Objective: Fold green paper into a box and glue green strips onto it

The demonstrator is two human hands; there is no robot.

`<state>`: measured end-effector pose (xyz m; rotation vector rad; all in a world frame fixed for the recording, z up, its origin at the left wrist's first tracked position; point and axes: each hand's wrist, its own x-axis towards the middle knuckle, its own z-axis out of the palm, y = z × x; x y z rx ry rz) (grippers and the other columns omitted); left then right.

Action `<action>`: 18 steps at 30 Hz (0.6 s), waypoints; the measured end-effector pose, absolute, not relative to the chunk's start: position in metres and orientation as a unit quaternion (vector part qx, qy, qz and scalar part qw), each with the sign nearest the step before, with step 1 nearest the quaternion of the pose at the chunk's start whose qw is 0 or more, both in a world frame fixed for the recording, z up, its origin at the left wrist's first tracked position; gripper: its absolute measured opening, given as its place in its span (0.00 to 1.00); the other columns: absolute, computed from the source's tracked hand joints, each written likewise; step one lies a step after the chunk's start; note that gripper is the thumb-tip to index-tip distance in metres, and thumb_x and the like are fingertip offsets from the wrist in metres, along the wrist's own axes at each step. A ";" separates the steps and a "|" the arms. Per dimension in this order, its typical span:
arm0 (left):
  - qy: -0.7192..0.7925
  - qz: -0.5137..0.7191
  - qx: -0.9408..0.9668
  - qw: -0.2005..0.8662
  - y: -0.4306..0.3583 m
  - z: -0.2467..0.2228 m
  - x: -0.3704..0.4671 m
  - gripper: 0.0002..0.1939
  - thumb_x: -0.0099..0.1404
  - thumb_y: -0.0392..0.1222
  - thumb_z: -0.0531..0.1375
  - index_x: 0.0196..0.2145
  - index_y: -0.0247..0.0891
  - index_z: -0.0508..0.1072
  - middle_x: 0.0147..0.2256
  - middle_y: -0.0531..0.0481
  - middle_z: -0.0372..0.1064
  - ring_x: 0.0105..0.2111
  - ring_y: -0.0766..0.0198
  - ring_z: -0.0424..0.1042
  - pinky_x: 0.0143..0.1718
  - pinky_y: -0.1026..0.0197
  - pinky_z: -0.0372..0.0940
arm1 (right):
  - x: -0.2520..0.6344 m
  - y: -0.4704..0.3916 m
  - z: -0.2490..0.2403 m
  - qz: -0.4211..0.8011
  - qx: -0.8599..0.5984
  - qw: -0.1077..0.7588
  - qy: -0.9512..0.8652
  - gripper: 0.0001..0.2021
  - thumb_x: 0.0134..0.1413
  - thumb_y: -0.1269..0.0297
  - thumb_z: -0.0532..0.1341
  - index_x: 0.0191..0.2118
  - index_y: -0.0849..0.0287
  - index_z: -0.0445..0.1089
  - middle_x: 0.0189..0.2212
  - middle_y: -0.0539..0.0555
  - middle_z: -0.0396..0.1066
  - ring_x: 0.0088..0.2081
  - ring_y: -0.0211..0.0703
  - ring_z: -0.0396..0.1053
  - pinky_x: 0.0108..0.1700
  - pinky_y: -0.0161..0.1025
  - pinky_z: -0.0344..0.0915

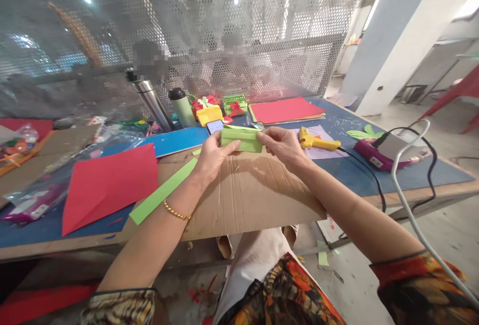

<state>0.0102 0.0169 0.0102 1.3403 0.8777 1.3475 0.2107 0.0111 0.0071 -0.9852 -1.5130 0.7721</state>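
Observation:
A small folded green paper piece (242, 140) is held up above the brown cardboard sheet (258, 193). My left hand (215, 153) grips its left end, thumb across the front. At its right end, my right hand (279, 145) pinches the edge between thumb and fingers. A long green paper strip (160, 193) lies beside my left forearm, partly on the cardboard. Behind the folded piece a phone (214, 126) is partly hidden. To the right, a yellow glue gun (318, 140) rests on a pale sheet.
Red paper (112, 183) and a blue sheet (175, 140) lie left. Behind stand a steel flask (154, 105), a green bottle (182, 107) and small paper baskets (235, 106). A purple power strip (377, 155) with cables sits right.

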 end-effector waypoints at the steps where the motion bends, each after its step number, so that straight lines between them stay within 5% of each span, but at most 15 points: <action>1: 0.367 0.562 0.555 0.491 0.017 0.011 0.010 0.32 0.46 0.50 0.78 0.46 0.37 0.73 0.42 0.46 0.76 0.38 0.59 0.76 0.34 0.59 0.73 | 0.211 0.011 0.007 0.343 -0.410 0.556 -0.637 0.28 0.49 0.35 0.68 0.23 0.57 0.67 0.17 0.45 0.61 0.20 0.32 0.57 0.23 0.34 0.54; 4: 0.398 0.592 0.552 0.432 0.019 0.013 0.006 0.31 0.49 0.54 0.75 0.46 0.41 0.71 0.39 0.49 0.73 0.35 0.62 0.73 0.30 0.62 0.69 | 0.213 0.012 0.008 0.367 -0.396 0.564 -0.624 0.28 0.47 0.35 0.69 0.24 0.57 0.67 0.16 0.45 0.61 0.19 0.32 0.58 0.22 0.34 0.56; 8: 0.410 0.607 0.583 0.352 0.020 0.021 0.001 0.21 0.57 0.61 0.69 0.32 0.40 0.73 0.27 0.52 0.66 0.27 0.66 0.63 0.25 0.63 0.57 | 0.214 0.012 0.009 0.370 -0.388 0.576 -0.617 0.28 0.45 0.34 0.71 0.24 0.57 0.67 0.17 0.45 0.63 0.18 0.32 0.60 0.21 0.33 0.58; 13: 0.406 0.549 0.654 0.326 0.014 0.029 -0.001 0.19 0.57 0.60 0.69 0.26 0.41 0.73 0.23 0.55 0.59 0.24 0.66 0.55 0.26 0.59 0.51 | 0.213 0.013 0.008 0.378 -0.378 0.569 -0.624 0.28 0.45 0.34 0.71 0.24 0.56 0.67 0.16 0.45 0.62 0.18 0.32 0.60 0.20 0.34 0.60; 18: 0.409 0.493 0.672 0.370 0.017 0.025 -0.005 0.21 0.57 0.57 0.71 0.22 0.41 0.70 0.22 0.54 0.60 0.25 0.64 0.60 0.27 0.60 0.54 | 0.215 0.013 0.011 0.354 -0.372 0.561 -0.649 0.26 0.48 0.36 0.69 0.25 0.57 0.67 0.18 0.44 0.61 0.18 0.31 0.59 0.20 0.33 0.59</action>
